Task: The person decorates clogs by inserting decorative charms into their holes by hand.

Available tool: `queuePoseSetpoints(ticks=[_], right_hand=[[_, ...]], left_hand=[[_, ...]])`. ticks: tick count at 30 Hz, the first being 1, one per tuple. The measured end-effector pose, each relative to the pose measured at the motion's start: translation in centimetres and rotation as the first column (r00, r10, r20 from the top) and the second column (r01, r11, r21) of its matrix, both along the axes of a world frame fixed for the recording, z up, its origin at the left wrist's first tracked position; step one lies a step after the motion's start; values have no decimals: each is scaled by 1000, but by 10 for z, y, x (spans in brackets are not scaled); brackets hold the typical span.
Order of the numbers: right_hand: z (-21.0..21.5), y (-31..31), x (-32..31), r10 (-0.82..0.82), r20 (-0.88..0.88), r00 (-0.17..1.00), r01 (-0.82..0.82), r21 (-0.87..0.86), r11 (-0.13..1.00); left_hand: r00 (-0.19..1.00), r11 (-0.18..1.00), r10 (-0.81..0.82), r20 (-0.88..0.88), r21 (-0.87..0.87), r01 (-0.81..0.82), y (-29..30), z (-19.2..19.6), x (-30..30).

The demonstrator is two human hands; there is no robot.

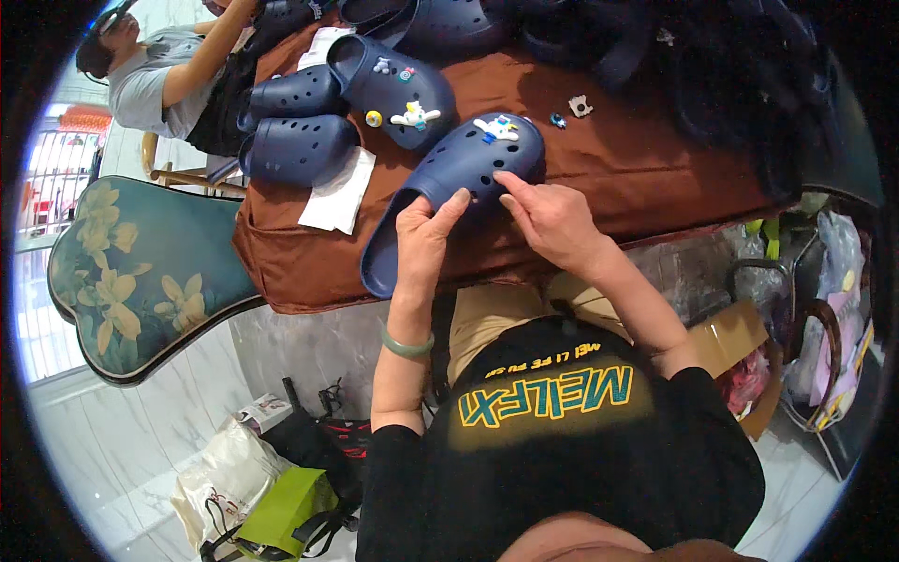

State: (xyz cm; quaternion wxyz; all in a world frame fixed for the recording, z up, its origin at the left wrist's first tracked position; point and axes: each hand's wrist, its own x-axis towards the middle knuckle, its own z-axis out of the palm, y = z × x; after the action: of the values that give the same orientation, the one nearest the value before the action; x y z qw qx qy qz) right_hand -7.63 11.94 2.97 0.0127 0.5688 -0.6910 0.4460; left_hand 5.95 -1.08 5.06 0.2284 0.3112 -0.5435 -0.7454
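My left hand [421, 239] grips a dark blue foam clog [449, 173] by its near side, thumb on the upper. A white figure charm [496, 129] with blue and yellow bits sits on the clog's toe. My right hand [560, 223] is at the clog's right side, index finger against the upper by a hole, thumb bent close below it. Anything between those fingertips is too small or hidden to make out. Beyond the toe, a small blue charm [558, 121] and a white charm [581, 106] lie on the brown cloth [646, 159].
Left of the held clog lies another clog [426, 89] with several charms. Two plain clogs [298, 150] sit beside white paper [339, 195]. More dark clogs line the far side. A person [164, 80] works at far left, near a flowered chair back [140, 276]. Bags [290, 506] stand below.
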Motion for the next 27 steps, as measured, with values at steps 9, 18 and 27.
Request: queuePoseSetpoints(ticks=[9,18,27], right_hand=[[-12,-10,-10,-131,-44,990,134,86,987],[-14,-18,4,-137,-71,988,137,0,991],[47,-7,15,219,-117,969,-235,-156,959]], left_hand=[[949,949,-315,-28,22,316,-10,-1,3],[939,935,-341,-33,89,343,-24,4,7],[958,959,-283,-42,-20,283,-14,-5,11]])
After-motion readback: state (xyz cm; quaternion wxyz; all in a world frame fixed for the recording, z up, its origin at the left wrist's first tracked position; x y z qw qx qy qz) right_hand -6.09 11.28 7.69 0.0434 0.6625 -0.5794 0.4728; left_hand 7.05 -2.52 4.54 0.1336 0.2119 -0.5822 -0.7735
